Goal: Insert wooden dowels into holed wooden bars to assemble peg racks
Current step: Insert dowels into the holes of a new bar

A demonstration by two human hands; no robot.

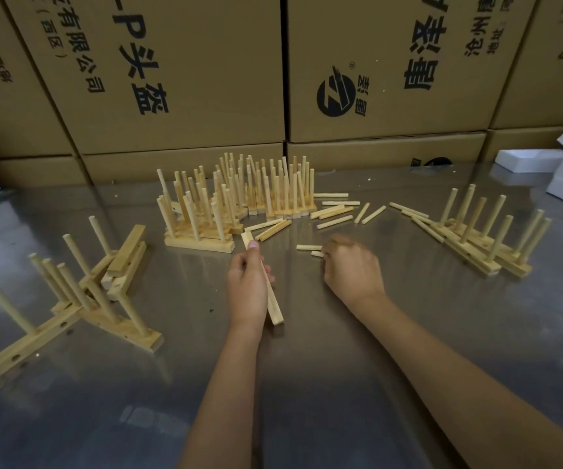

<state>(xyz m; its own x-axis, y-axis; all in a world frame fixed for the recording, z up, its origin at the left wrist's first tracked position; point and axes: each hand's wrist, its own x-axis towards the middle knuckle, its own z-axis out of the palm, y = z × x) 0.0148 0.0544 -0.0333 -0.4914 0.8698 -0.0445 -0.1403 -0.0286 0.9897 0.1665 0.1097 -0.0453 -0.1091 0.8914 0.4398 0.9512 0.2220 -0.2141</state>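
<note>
Head view: left hand (248, 286) grips a bar (275, 308) at table (307, 384) centre, tilted, near end down. Right hand (353, 265) curled over loose dowels (308, 247) – pinch not clear. Finished racks (239, 201) behind – more left and right.

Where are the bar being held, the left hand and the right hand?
bar (275, 309): head view, lower end below the fingers.
left hand (248, 286): head view, back of hand.
right hand (353, 269): head view, back of hand.

Open table near, wood all around

Bare table (307, 384) lies in front. Peg racks (239, 198) block the back, more racks left (80, 292) and right (483, 238); loose dowels (334, 211) lie between.
</note>
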